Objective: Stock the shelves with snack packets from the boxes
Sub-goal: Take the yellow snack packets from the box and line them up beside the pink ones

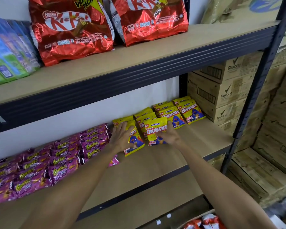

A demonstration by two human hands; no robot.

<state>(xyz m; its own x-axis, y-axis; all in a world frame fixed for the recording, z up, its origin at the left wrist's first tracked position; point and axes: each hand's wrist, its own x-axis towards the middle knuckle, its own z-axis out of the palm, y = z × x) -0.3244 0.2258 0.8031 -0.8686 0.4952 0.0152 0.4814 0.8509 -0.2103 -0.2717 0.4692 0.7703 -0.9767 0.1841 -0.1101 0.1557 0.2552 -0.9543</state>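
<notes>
From the head camera, both arms reach onto the lower shelf [196, 142], where the yellow snack packets are being lined up; the right hand [169, 135] grips a yellow Crunchy packet [155, 133] by its right edge, fingers curled round it, holding it upright at the front of the yellow row [177, 113]; the left hand [120, 138] lies flat with fingers spread, gripping nothing, pressing on a neighbouring yellow packet [134, 145] that leans back just beside the purple packets [56, 156]; to do this step well, I judge the left hand should keep the leaning packet steady while the right sets its packet down square, label forward, touching the one behind; the foil probably slides and topples easily, so let go only once it stands; red KitKat bags [71, 30] sit on the upper shelf and Rexona cartons [221, 90] stand to the right.
</notes>
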